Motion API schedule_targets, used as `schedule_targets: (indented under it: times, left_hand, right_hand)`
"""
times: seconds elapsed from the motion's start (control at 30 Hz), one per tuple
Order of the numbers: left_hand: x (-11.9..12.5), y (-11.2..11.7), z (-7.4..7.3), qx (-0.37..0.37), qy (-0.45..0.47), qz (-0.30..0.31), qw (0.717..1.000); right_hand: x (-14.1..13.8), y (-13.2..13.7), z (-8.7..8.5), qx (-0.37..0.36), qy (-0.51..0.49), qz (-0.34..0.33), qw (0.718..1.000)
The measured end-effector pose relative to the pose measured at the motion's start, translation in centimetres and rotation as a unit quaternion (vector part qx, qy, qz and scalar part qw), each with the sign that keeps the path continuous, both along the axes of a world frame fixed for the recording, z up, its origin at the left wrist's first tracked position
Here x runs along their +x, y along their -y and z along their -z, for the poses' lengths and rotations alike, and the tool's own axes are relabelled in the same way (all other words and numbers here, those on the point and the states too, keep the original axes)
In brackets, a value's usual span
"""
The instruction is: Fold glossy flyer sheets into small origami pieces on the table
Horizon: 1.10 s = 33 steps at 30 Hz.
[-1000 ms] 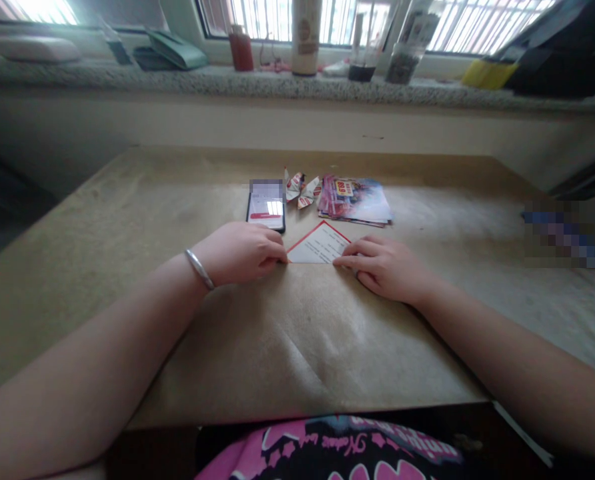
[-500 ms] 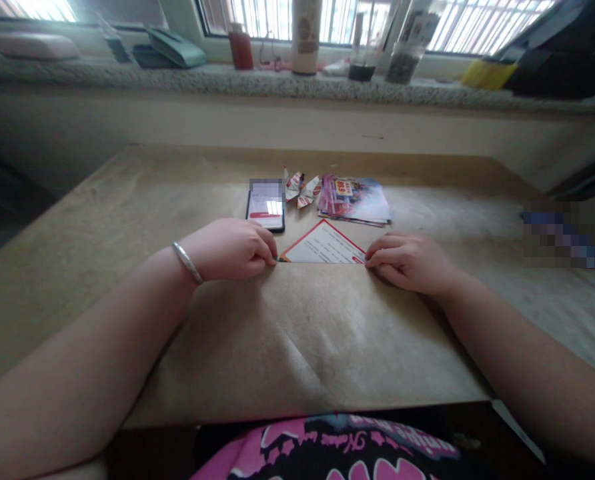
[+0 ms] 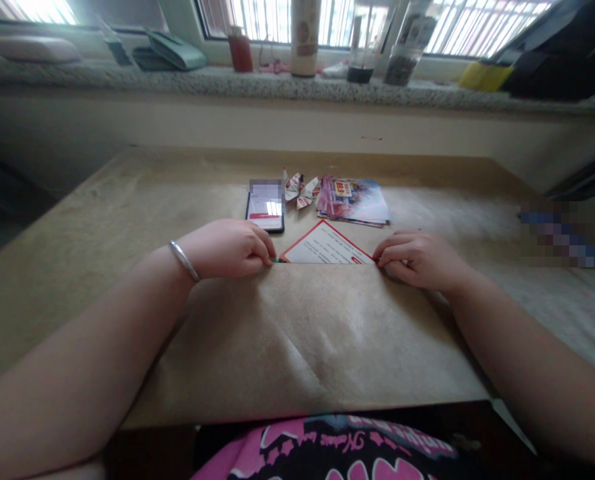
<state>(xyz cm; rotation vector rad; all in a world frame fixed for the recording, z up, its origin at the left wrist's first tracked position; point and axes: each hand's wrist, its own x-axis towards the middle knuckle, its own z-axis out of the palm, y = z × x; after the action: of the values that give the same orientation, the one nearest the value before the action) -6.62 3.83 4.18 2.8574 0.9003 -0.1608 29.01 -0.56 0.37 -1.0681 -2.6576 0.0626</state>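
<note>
A white paper sheet with a red border (image 3: pixel 324 248), folded into a triangle, lies flat on the brown paper-covered table (image 3: pixel 297 333). My left hand (image 3: pixel 230 248), a silver bangle on its wrist, is curled and pinches the triangle's left corner. Over at the triangle's right corner, my right hand (image 3: pixel 420 259) presses down with bent fingers. The folded edge runs straight between the two hands.
Behind the sheet lie a phone (image 3: pixel 266 206) with a lit screen, two small folded paper figures (image 3: pixel 301 189) and a stack of colourful flyers (image 3: pixel 355 199). A stone windowsill (image 3: pixel 277 83) at the back carries bottles, cups and a yellow item. My pink-printed clothing is at the bottom edge.
My right hand has slid to the right along the folded edge, from the middle of the triangle to its right corner, uncovering more of the sheet. My left hand has shifted slightly left.
</note>
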Motion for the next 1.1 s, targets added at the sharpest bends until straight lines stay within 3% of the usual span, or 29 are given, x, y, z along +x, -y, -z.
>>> schedule_targets:
  times: [0.17,0.37,0.47,0.63,0.87,1.1]
  left_hand:
    - [0.6,0.4,-0.1,0.010,0.011,-0.010,1.000]
    - [2.8,1.5,1.3,0.080,0.044,-0.103,0.990]
    - [3.7,2.0,2.1,0.108,0.060,-0.158,0.980]
    - [4.3,2.2,3.3,0.081,0.108,-0.119,0.984]
    - [4.5,2.0,3.9,0.080,0.120,-0.130,0.981]
    - [4.8,1.9,4.1,0.089,0.127,-0.129,0.979]
  right_hand:
    - [-0.2,-0.2,0.5,-0.013,-0.024,0.043,0.999]
    - [-2.2,-0.2,1.3,-0.003,-0.066,0.200,0.978]
    - [-3.1,-0.4,1.8,0.016,-0.083,0.180,0.980]
    - [-3.5,-0.6,2.3,0.011,-0.063,0.159,0.985]
    - [-3.8,-0.8,2.6,0.000,-0.061,0.177,0.982]
    - [-4.1,-1.1,3.0,-0.025,-0.147,0.154,0.977]
